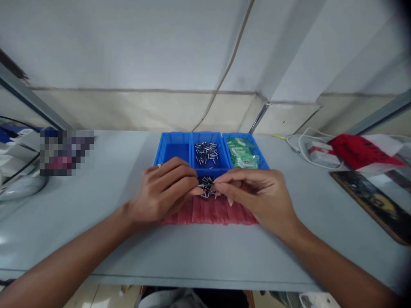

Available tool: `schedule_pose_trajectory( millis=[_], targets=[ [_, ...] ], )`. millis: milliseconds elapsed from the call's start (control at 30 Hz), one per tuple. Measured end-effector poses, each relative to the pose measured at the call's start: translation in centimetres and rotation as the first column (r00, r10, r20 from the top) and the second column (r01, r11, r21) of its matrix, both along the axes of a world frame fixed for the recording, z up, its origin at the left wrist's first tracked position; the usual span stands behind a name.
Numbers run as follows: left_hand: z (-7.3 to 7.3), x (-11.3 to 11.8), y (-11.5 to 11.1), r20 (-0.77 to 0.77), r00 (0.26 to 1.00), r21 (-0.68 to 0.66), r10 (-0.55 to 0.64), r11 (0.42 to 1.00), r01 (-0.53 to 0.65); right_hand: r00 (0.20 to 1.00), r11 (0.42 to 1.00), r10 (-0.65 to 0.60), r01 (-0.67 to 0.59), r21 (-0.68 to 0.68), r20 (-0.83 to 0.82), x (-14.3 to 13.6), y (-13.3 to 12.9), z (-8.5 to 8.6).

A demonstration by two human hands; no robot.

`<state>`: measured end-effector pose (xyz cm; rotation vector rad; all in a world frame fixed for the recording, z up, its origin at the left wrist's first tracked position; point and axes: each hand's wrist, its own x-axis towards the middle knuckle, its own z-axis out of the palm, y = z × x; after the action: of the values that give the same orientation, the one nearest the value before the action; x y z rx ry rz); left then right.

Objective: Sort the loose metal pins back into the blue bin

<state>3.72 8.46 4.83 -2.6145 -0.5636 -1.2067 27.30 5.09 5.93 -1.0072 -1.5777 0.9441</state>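
My left hand [170, 187] and my right hand [257, 192] meet above a pile of small metal pins [209, 194] lying on pink-red plastic wrap [208, 213]. Between the fingertips of both hands is one thin metal pin [205, 185], its left end by my left fingers and its right end in a pinch of my right thumb and forefinger. Its exact kind is too small to make out. Parts of the pile are hidden behind my fingers.
Behind the hands stand three blue bins: one bare-bottomed bin [176, 152], a middle bin [210, 166] of loose pins, and a right bin [263, 161] holding green-and-white packets [241, 153]. A phone [375, 201], red packet [356, 152] and white cable [302, 143] lie right; a mouse [24, 187] sits left.
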Motion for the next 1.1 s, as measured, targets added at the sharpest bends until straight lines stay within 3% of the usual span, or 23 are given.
schedule_pose_trajectory(
  millis=[67, 200, 267, 333, 367, 433, 500, 567, 833, 1000, 1100],
  targets=[
    [0.2, -0.4, 0.2, 0.029, 0.999, -0.011, 0.035, 0.999, -0.034, 1.000, 1.000, -0.005, 0.005, -0.023, 0.005, 0.2, 0.4, -0.3],
    [0.5, -1.0, 0.8, 0.115, 0.983, -0.043, 0.142, 0.990, -0.138, 0.985, 0.989, -0.148, 0.148, -0.003, -0.094, 0.7, 1.3, -0.8],
    [0.4, -1.0, 1.1, 0.079, 0.980, -0.043, 0.184, 0.983, -0.181, 0.990, 0.981, -0.143, 0.144, 0.130, -0.012, 0.9, 1.3, -0.8],
    [0.0, -0.8, 1.3, -0.026, 0.974, -0.040, 0.224, 0.974, -0.225, 0.963, 0.939, -0.090, -0.003, 0.344, 0.254, 0.9, 1.1, -0.9],
    [-0.3, -0.7, 1.4, -0.085, 0.967, -0.042, 0.240, 0.969, -0.245, 0.901, 0.893, -0.084, -0.122, 0.434, 0.426, 0.9, 1.0, -1.1],
    [-0.8, -0.5, 1.5, -0.181, 0.947, -0.057, 0.265, 0.958, -0.280, 0.687, 0.803, -0.115, -0.361, 0.474, 0.718, 0.7, 0.7, -1.7],
    [-1.2, -0.4, 1.7, -0.242, 0.932, -0.082, 0.270, 0.951, -0.297, 0.500, 0.787, -0.145, -0.465, 0.406, 0.854, 0.4, 0.6, -2.4],
    [-1.5, -0.3, 1.9, -0.275, 0.924, -0.103, 0.265, 0.947, -0.303, 0.455, 0.794, -0.134, -0.482, 0.370, 0.880, 0.2, 0.6, -3.0],
    [-2.3, -0.4, 2.9, -0.188, 0.975, -0.194, 0.116, 0.969, -0.153, 0.654, 0.788, -0.107, -0.404, 0.465, 0.749, 0.4, 1.2, -3.3],
    [-2.4, -0.3, 2.5, -0.126, 0.983, -0.200, 0.132, 0.967, -0.156, 0.802, 0.793, -0.181, -0.223, 0.567, 0.569, 0.5, 1.6, -2.3],
    [-1.8, 0.1, 1.5, -0.105, 0.983, -0.234, 0.147, 0.958, -0.168, 0.888, 0.856, -0.163, -0.089, 0.508, 0.430, 0.5, 1.5, -1.5]
  ],
)
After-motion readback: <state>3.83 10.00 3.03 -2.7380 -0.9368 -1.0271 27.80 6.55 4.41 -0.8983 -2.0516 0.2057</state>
